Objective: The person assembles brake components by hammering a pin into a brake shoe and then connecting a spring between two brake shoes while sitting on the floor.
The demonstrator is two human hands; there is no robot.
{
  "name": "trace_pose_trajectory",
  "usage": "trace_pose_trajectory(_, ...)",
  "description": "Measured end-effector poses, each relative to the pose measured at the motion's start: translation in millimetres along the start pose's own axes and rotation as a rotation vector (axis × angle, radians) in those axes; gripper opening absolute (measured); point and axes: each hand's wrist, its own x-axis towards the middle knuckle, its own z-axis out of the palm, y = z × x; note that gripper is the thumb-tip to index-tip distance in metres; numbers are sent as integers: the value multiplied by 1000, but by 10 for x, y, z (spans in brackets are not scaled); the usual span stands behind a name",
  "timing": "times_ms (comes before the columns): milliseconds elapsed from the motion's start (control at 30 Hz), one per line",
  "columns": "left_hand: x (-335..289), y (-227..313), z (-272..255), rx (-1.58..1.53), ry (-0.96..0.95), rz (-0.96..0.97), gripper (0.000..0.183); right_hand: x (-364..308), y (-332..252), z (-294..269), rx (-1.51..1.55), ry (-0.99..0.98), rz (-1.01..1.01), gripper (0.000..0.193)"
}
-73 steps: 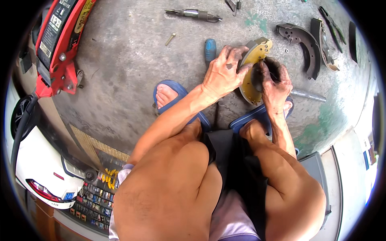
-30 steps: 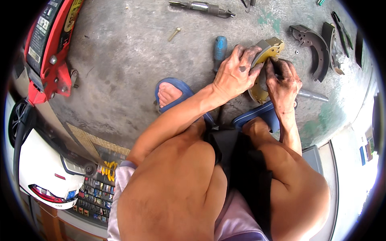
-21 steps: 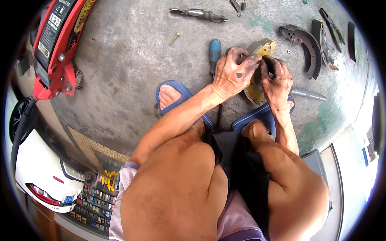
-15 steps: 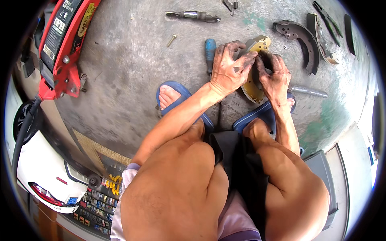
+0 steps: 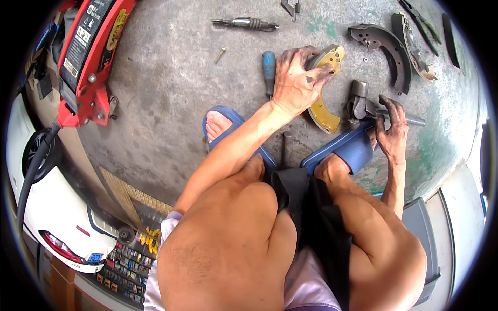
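A curved brake shoe (image 5: pixel 324 111), yellow on its inner side, stands tilted on the concrete floor. My left hand (image 5: pixel 298 80) is closed around its upper part, with the fingers over the outer curve and the thumb on the yellow face. To its right is a hammer (image 5: pixel 358 103) with a grey metal head and a pipe-like handle pointing right. My right hand (image 5: pixel 392 127) curls its fingers and thumb about that handle, close to the head; part of the grip is hidden. A blue-handled screwdriver (image 5: pixel 269 72) lies just left of my left hand.
Dark brake shoes (image 5: pixel 386 49) and pliers (image 5: pixel 423 26) lie at the far right. A metal spring tool (image 5: pixel 246 24) and a bolt (image 5: pixel 220 55) lie farther off. A red jack (image 5: pixel 88 78) stands at left, near a white car (image 5: pixel 62 217). My sandalled feet flank the work.
My right hand has left the yellow brake shoe and moved right and nearer, onto the hammer handle. The hammer head is now uncovered. My left hand keeps its hold on the shoe.
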Motion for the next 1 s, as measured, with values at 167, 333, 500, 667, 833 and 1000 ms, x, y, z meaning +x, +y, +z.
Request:
trace_pose_trajectory(167,16,-59,39,-30,-2,-37,25,64,109,115,-202,-181,-172,58)
trace_pose_trajectory(333,20,-51,51,-20,-33,-67,21,70,304,209,-205,-196,-241,56)
trace_pose_trajectory(500,35,-54,42,-22,-29,-45,22,-67,246,273,-63,-110,-200,54)
trace_pose_trajectory(667,55,-81,20,-14,-11,-36,21,-177,-87,232,271,-1,141,54)
trace_pose_trajectory(833,52,-91,3,8,-41,-39,20,-200,-430,200,220,164,-86,59)
trace_pose_trajectory(1000,55,-76,-8,26,-43,-43,18,-155,-695,220,259,91,-86,58)
